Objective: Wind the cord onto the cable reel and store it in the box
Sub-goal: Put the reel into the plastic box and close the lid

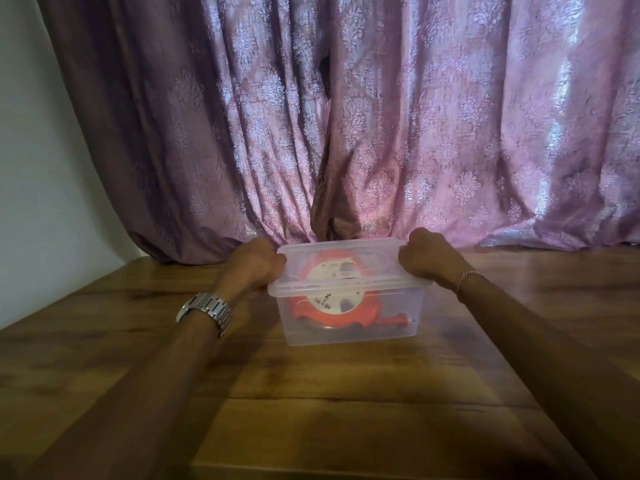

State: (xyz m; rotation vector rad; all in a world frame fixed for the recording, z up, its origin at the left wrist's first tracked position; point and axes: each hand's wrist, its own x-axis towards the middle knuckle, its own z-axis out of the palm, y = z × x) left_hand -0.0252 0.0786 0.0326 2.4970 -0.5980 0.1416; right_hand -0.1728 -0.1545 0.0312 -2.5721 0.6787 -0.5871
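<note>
A clear plastic box [349, 327] stands on the wooden table, its clear lid [346, 287] lying on top. Inside, seen through the plastic, lies the red cable reel [318, 311] with a white round label and a red crank handle [394, 321] pointing right. The cord itself is hard to make out. My left hand [252, 261] grips the lid's left edge. At the lid's right edge sits my right hand [427, 254], fingers curled over the rim.
The wooden table [311, 393] stretches toward me from the box. A purple patterned curtain [346, 133] hangs right behind the box, touching the table's far edge. A pale wall [31, 168] stands at the left.
</note>
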